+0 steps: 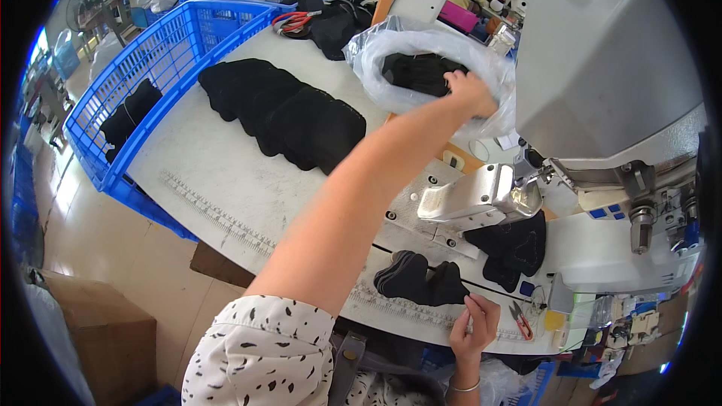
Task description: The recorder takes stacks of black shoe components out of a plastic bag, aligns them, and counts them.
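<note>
My left hand (472, 95) reaches across the table into a clear plastic bag (368, 53). Its bent fingers close on the right end of the black fabric pieces (415, 73) inside, and the thumb is hidden. Near the front edge, my right hand (475, 323) pinches the right corner of a small stack of curved black fabric pieces (421, 280) lying flat. Farther back on the table spreads a long overlapping row of black fabric pieces (289, 114). More black fabric (515, 244) lies under the arm of a sewing machine (481, 199), partly hidden by it.
The grey machine head (613, 68) looms at the right. Red-handled thread snips (521, 322) lie close to my right hand. Red-handled pliers (295, 22) rest on black pieces at the back. A blue crate (150, 105) adjoins the table's left side. A cardboard box (98, 331) stands on the floor.
</note>
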`<state>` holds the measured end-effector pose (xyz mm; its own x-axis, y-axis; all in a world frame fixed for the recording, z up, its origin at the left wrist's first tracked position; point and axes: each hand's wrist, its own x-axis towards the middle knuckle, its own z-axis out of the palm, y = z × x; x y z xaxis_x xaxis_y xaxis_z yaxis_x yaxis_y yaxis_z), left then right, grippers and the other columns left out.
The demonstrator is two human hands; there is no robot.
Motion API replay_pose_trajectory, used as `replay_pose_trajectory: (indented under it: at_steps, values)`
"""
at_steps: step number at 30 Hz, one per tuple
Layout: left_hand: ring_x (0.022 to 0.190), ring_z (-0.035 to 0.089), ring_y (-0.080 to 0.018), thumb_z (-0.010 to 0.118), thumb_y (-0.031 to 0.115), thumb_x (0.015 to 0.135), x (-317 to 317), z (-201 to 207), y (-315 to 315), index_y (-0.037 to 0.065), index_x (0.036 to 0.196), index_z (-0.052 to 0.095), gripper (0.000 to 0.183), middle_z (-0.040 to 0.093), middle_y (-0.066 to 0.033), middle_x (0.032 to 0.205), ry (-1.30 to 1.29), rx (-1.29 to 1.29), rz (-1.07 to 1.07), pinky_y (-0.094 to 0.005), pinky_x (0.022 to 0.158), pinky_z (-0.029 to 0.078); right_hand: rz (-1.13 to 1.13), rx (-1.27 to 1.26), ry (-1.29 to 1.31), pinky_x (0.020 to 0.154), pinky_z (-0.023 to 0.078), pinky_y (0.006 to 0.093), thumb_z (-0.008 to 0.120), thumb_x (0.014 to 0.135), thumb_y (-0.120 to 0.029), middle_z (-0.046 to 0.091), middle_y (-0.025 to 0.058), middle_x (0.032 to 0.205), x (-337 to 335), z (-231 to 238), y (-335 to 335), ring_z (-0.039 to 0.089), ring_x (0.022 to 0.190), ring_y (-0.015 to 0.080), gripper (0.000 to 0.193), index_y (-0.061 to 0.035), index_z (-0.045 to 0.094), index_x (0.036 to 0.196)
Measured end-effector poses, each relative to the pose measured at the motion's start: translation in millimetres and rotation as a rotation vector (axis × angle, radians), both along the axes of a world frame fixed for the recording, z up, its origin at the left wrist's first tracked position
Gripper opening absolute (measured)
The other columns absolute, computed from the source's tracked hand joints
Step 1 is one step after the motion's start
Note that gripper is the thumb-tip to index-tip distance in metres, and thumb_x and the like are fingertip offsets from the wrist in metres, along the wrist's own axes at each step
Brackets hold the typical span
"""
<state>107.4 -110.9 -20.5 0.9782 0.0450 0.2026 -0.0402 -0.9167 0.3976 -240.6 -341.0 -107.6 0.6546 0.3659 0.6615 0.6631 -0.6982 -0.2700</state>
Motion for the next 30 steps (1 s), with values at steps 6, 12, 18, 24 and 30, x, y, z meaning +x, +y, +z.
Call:
replay_pose_trajectory:
  at_steps: [6, 12, 18, 24, 30]
  values:
    - [0.119, 0.039, -0.0458, 0.067, 0.046, 0.069, -19.9, 46.4, 36.5, 0.006, 0.119, 0.064, 0.064, 0.050, -0.0184, 0.129, -0.157, 0.224, 0.092, -0.0594, 0.089, 0.037, 0.035, 0.010, -0.048, 0.071, 0.049, 0.0371, 0.057, 0.070, 0.008, 0.063, 0.0152, 0.100, 0.2, -1.8, -0.7, 0.060, 0.083, 0.0308, 0.027, 0.0017, 0.065, 0.095]
    - [0.116, 0.040, -0.0464, 0.069, 0.046, 0.066, -99.4, 45.2, 87.7, 0.008, 0.113, 0.066, 0.061, 0.050, -0.0193, 0.124, -0.387, 0.506, 0.058, -0.0578, 0.091, 0.036, 0.037, 0.049, -0.071, 0.072, 0.049, 0.0367, 0.056, 0.071, 0.008, 0.063, 0.0167, 0.100, -1.6, -3.8, -4.6, 0.060, 0.084, 0.0312, 0.029, 0.0024, 0.065, 0.098]
    - [0.110, 0.045, -0.0344, 0.080, 0.033, 0.061, -207.9, 55.0, 139.7, 0.013, 0.109, 0.063, 0.055, 0.050, -0.0109, 0.118, -0.845, 0.351, -0.059, -0.0480, 0.092, 0.041, 0.027, 0.103, -0.158, 0.074, 0.049, 0.0399, 0.053, 0.078, 0.005, 0.063, 0.0193, 0.100, -5.6, -7.1, -15.1, 0.060, 0.085, 0.0333, 0.028, 0.0033, 0.063, 0.104]
    - [0.115, 0.046, -0.0350, 0.082, 0.022, 0.056, -336.8, 23.3, 170.6, 0.012, 0.107, 0.062, 0.055, 0.048, -0.0130, 0.122, -0.431, 0.115, -0.297, -0.0448, 0.097, 0.039, -0.069, -0.042, -0.323, 0.084, 0.047, 0.0420, 0.053, 0.086, 0.002, 0.063, 0.0198, 0.106, 51.8, 73.0, -34.6, 0.059, 0.094, 0.0351, 0.026, 0.0037, 0.061, 0.111]
    - [0.125, 0.035, -0.0435, 0.086, 0.028, 0.057, -377.9, -50.4, 157.1, 0.013, 0.128, 0.049, 0.081, 0.030, -0.0211, 0.139, -0.264, -0.091, -0.272, -0.0499, 0.102, 0.037, -0.047, -0.479, -0.184, 0.092, 0.043, 0.0407, 0.056, 0.086, -0.002, 0.060, 0.0171, 0.114, 218.9, 98.9, -25.2, 0.056, 0.110, 0.0319, 0.035, -0.0033, 0.057, 0.121]
